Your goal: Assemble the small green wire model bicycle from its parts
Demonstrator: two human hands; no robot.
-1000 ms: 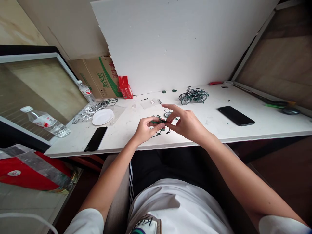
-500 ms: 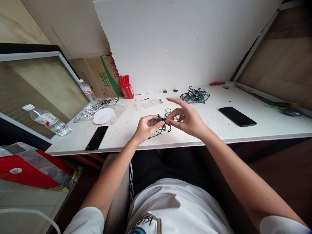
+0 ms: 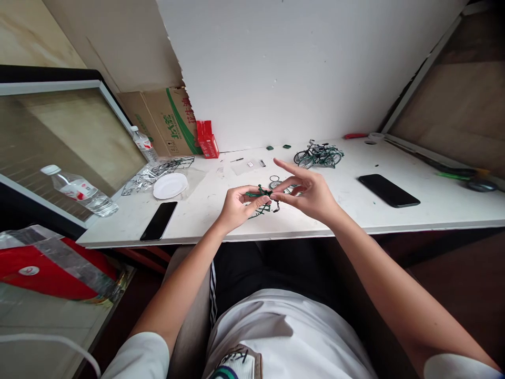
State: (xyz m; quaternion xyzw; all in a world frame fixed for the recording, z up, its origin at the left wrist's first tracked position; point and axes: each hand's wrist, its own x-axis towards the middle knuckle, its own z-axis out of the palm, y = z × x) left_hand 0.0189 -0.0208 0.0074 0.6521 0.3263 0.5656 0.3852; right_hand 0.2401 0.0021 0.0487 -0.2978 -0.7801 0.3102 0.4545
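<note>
My left hand point(image 3: 239, 208) is closed, with thumb and fingers pinching a small green model bicycle frame point(image 3: 261, 188) just above the table near its front edge. From the right, my right hand point(image 3: 310, 192) meets it. Its thumb and index finger pinch at the frame's dark middle part, while another finger stretches up and away. Whether a separate small piece sits between those fingertips is too small to tell. A dark crank-like part point(image 3: 276, 207) hangs below the fingertips. Behind the right fingers a spoked wheel point(image 3: 275, 185) and a thin ring point(image 3: 273, 178) lie partly covered.
Several small model bicycles point(image 3: 319, 154) stand clustered at the back. Phones lie left point(image 3: 159, 221) and right point(image 3: 389, 190). A white plate point(image 3: 170, 186), black sprues point(image 3: 173, 165), a red box point(image 3: 207, 140) and water bottles point(image 3: 81, 192) are at left. A white board point(image 3: 307, 73) rises behind.
The green frame has turned slightly in my fingers, and its lower end now sits higher and closer to my hands. The pinch of both hands stays. The view has shifted a little.
</note>
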